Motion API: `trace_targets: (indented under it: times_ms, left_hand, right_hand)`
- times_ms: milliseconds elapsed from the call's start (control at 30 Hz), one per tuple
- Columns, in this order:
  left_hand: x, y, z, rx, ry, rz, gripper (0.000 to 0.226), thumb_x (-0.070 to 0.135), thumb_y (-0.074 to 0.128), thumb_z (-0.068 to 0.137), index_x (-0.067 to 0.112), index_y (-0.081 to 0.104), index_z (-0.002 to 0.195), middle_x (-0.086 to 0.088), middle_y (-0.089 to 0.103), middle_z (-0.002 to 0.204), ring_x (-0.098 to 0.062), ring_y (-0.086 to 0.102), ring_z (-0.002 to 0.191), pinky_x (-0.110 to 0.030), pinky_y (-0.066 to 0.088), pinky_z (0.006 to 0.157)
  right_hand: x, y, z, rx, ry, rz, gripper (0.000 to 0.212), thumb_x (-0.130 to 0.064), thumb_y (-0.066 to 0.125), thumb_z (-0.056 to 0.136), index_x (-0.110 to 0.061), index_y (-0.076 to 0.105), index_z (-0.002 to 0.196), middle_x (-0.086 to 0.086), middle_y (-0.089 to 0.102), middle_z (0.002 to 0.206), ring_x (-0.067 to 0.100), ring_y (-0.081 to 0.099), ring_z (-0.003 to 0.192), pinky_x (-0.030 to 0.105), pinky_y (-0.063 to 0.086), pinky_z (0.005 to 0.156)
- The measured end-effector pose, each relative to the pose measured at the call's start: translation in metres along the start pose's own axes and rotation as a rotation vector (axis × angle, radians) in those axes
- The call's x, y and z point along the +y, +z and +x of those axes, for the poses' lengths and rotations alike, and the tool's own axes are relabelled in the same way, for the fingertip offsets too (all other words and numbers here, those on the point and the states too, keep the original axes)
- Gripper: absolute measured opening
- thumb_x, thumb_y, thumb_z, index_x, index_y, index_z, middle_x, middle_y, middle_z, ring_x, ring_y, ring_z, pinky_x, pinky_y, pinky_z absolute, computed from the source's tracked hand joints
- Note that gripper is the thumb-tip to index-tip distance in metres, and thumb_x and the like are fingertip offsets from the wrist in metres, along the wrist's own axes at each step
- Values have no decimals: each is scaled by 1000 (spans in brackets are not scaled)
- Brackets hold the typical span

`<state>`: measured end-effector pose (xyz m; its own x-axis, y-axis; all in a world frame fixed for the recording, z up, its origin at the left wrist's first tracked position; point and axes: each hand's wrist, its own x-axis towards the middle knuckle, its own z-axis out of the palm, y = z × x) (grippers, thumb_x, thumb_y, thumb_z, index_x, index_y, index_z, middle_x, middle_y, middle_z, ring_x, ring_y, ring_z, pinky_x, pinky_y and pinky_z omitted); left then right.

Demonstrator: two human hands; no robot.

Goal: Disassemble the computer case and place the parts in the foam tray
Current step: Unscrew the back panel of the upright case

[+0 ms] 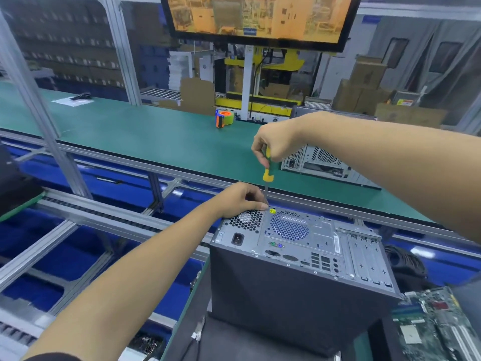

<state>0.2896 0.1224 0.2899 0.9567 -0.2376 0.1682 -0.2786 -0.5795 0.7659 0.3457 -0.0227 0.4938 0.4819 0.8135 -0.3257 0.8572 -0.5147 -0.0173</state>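
Note:
A dark grey computer case (281,290) stands on end in front of me, its silver rear panel (299,243) facing up. My right hand (276,144) grips the yellow-and-green handle of a screwdriver (267,170) held upright, with its tip at the far edge of the rear panel beside a yellow sticker. My left hand (242,199) rests on the case's far left corner, its fingers curled next to the screwdriver shaft. The screw under the tip is hidden. No foam tray is identifiable in view.
A green conveyor belt (145,131) runs across behind the case, with a tape dispenser (223,119) and a second computer case (320,160) on it. Circuit boards (429,324) lie at lower right. A monitor (260,16) hangs overhead. Blue bins sit under aluminium rails at left.

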Motion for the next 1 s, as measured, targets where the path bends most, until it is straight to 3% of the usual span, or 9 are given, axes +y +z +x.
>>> trace_targets:
  times_ms: [67,167,300,467,567,667,800,900,1000]
  left_hand:
    - [1,2,0,18,6,42,12,45,78,89,34,75,86,19,73,85,2,66,77,-8,43,66]
    - [4,2,0,45,10,127,12,49,76,89,38,71,85,24,71,84,2,64,77,-12,44,64]
    - [8,2,2,36,-51,280,21,58,70,89,38,68,88,22,69,82,2,61,78,-35,50,70]
    - [17,6,4,41,-106,431,31,69,62,89,38,58,90,19,66,83,1,58,80,-32,38,60]
    - [21,9,3,58,-90,478,31,65,60,93,35,57,94,16,67,86,-5,60,82,-33,40,60]
    - [24,10,0,82,-67,412,24,53,62,97,30,58,96,15,70,90,-6,63,84,-39,52,70]
    - [28,12,-5,162,-68,216,14,32,65,100,21,58,96,4,73,91,-16,69,86,-49,56,83]
    - [37,15,-9,245,-74,83,13,23,67,100,16,57,96,-4,73,91,-24,71,88,-51,57,84]
    - [48,21,-14,315,-37,45,17,21,72,96,15,57,93,-3,69,86,-15,65,79,-41,58,77]
  right_hand:
    - [-1,-1,-2,-3,-1,-7,29,3,56,75,-20,73,72,4,68,75,15,54,64,21,42,51]
    - [0,0,-7,13,-4,-12,29,3,57,76,-20,73,72,5,70,77,16,55,65,25,43,54]
    - [6,6,-20,46,-6,-13,30,2,56,76,-22,73,73,9,71,85,22,58,70,34,47,60]
    - [14,13,-40,98,30,-7,31,1,56,76,-25,73,73,4,72,90,27,64,82,40,52,68]
    - [20,20,-53,107,78,33,29,1,57,77,-23,74,75,5,74,91,29,66,86,38,52,68]
    - [28,31,-65,175,123,117,29,0,57,78,-23,73,79,4,74,95,27,66,88,41,54,70]
    - [43,55,-80,325,190,249,28,-2,59,80,-27,72,82,1,67,89,17,59,74,29,42,58]
    - [54,86,-91,507,254,475,23,-4,64,79,-25,64,87,1,63,82,22,58,71,34,45,59]
    - [52,132,-96,718,339,767,22,-2,64,82,-19,56,93,2,56,82,22,50,63,29,40,54]
